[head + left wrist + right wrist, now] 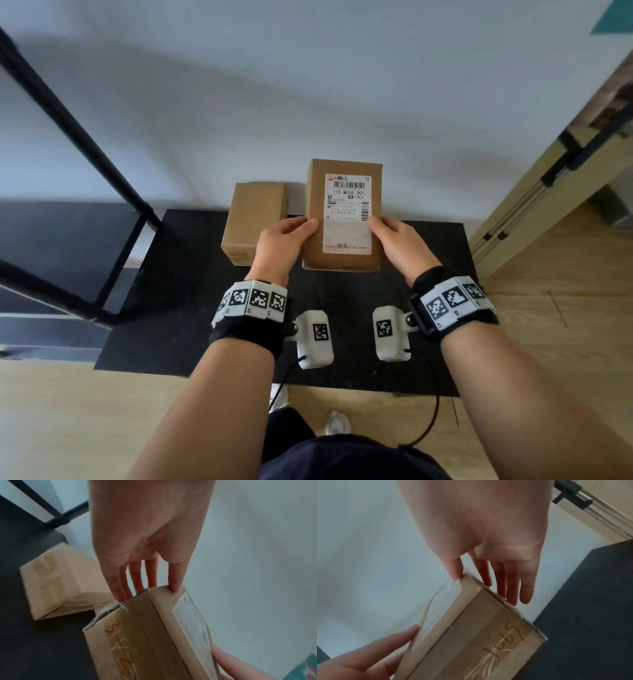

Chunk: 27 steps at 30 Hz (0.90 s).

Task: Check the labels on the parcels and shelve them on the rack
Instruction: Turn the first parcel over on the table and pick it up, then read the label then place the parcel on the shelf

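A brown cardboard parcel (315,192) is held up off the black mat (191,308), its white shipping label (347,212) with barcode facing me. My left hand (291,236) grips its left edge and my right hand (390,236) its right edge. On both hands the thumb lies on the label face and the fingers are behind. The left wrist view shows the parcel (137,635) with orange handwriting on its side, which also shows on the parcel (479,635) in the right wrist view. A second, smaller parcel (251,219) lies on the mat to the left, no label visible.
A black metal rack frame (78,137) stands at the left, its lower shelf dark. A light wooden frame with black clamps (548,192) leans at the right. A white wall is behind the mat, wooden floor around it.
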Each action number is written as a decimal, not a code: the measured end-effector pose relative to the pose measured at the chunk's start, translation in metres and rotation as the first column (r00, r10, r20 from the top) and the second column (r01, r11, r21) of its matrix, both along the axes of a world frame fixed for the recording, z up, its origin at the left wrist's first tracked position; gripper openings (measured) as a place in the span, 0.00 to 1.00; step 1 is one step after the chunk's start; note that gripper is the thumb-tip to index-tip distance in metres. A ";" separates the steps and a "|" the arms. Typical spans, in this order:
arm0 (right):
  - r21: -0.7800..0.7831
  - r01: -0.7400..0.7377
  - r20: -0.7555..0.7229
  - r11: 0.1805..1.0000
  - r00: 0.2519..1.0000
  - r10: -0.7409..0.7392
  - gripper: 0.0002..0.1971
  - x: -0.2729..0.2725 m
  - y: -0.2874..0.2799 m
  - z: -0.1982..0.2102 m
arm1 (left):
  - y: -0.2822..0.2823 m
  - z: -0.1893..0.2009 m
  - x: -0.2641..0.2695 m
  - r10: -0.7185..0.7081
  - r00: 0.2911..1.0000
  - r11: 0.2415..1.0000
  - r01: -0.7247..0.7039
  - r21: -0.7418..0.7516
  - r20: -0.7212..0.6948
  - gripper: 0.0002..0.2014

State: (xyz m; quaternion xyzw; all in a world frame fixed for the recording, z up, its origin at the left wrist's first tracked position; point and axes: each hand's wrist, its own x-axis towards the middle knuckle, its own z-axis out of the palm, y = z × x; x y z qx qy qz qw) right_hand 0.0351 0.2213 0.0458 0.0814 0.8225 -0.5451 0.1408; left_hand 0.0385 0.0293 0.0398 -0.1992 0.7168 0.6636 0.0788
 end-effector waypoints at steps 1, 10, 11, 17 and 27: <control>-0.006 0.007 -0.028 1.000 1.000 -0.007 0.20 0.000 0.001 0.010 | 0.000 0.009 -0.002 0.001 1.000 1.000 0.000 0.011 -0.026 0.18; -0.110 0.046 -0.250 0.993 0.966 -0.073 0.09 0.000 0.004 0.088 | 0.001 0.080 -0.011 -0.013 0.965 0.998 0.029 0.057 -0.260 0.19; -0.121 0.056 -0.267 0.991 0.960 -0.087 0.09 -0.001 0.004 0.095 | 0.001 0.085 -0.012 -0.015 0.959 0.997 0.034 0.063 -0.285 0.18; -0.157 0.063 -0.376 0.986 0.919 -0.118 0.09 -0.002 0.009 0.121 | 0.001 0.107 -0.016 -0.048 0.913 0.994 0.083 0.069 -0.404 0.17; -0.208 0.070 -0.453 0.976 0.877 -0.160 0.14 0.003 0.009 0.139 | -0.001 0.119 -0.017 -0.055 0.883 0.991 0.105 0.082 -0.465 0.19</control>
